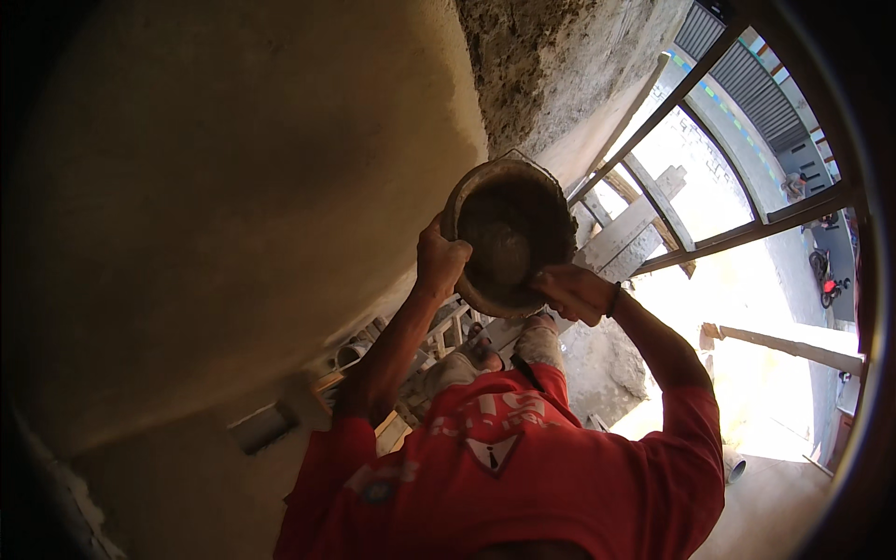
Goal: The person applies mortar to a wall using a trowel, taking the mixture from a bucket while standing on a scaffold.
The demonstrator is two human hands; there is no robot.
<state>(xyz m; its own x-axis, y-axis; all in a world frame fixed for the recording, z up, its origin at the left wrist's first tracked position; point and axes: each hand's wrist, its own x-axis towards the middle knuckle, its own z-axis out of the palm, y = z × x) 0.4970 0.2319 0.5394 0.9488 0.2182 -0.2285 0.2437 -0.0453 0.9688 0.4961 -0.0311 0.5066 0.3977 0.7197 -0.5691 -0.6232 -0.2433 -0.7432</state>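
Observation:
A round, mortar-crusted bucket (454,210) is held up in front of me, its mouth facing me. Grey wet mortar (509,254) lies inside, with a lump in the middle. My left hand (441,259) grips the bucket's left rim, the thumb over the edge. At the lower right rim is my right hand (574,293), its fingers curled closed and the fingertips reaching over the mouth. What it holds is hidden by the hand and the dark. A thin wire handle (525,157) rises at the bucket's far side.
A smooth plastered wall (243,187) fills the left, with rough unplastered wall (532,70) beyond the bucket. My feet are on a plank high above the ground. Boards (625,229) and a wooden frame (686,250) stand at right. A pipe (351,355) and timber lie below; a motorbike (826,280) is outside.

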